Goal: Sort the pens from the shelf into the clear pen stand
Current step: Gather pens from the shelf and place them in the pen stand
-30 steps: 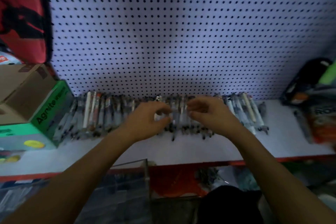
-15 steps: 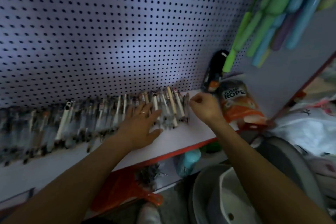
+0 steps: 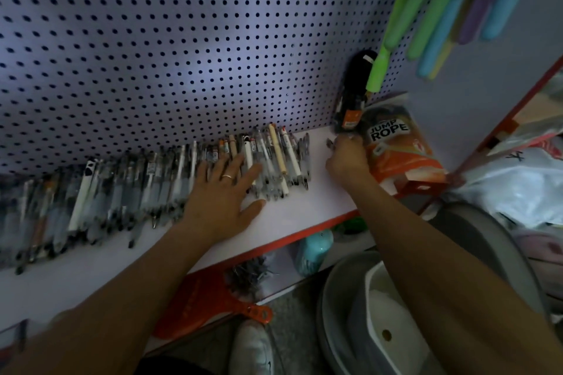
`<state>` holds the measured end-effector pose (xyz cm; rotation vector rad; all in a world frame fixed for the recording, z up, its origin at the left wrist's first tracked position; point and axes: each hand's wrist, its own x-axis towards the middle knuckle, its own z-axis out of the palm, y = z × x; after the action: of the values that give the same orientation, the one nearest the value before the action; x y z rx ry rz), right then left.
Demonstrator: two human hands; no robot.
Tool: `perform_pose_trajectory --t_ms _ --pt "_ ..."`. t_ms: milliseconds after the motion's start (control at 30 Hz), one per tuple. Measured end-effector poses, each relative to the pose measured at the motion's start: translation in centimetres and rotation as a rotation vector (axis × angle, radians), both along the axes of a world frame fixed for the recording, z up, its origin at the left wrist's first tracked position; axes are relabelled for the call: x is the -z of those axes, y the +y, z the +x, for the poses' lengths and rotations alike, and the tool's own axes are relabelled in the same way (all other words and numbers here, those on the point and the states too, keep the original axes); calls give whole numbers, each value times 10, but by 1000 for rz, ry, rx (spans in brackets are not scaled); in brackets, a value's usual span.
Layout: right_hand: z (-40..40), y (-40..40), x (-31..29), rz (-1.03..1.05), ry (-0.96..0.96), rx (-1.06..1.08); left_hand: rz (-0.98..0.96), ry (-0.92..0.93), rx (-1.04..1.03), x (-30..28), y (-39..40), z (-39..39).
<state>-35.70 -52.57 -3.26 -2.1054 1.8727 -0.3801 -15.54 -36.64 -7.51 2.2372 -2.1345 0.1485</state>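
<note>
Row of pens (image 3: 146,189): lying side by side on the white shelf (image 3: 292,210), tops against the perforated backboard (image 3: 182,49). Barrels mostly clear plastic, several white, one beige. The leftmost pens are blurred and cannot be told apart.

Left hand (image 3: 224,192): forearm extended from lower left, palm down, fingers spread flat over the pens near the right end of the row, thumb resting on bare shelf. Nothing gripped; a ring on one finger.

Right hand (image 3: 345,155): arm extended from lower right, fingers curled together at the shelf's right end, just beside an orange packet marked JUMP ROPE (image 3: 396,149). The fingertips are dim and blurred; whether they pinch anything cannot be told.

Clear pen stand: not identifiable in this view.

Below the shelf edge, an orange plastic handle (image 3: 213,304) and a grey tub (image 3: 396,313), partly hidden by the arms.
</note>
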Motion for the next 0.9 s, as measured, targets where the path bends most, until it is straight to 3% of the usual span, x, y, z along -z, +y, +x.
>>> perform_pose_trajectory --t_ms 100,267,433,533,767,900 --pt "14 7 -5 100 -291 24 -7 20 1 0 0 -1" --pt "44 15 -10 186 -474 63 9 64 10 -5 1 -1" --pt "67 25 -11 283 -313 -47 128 55 58 -16 4 2" --pt "87 28 -6 317 -270 -152 137 2 -33 -21 16 24" --pt "120 54 -9 423 -554 -201 119 70 -239 -32 47 72" --pt "148 75 -12 428 -569 -240 59 56 -377 -37 66 75"
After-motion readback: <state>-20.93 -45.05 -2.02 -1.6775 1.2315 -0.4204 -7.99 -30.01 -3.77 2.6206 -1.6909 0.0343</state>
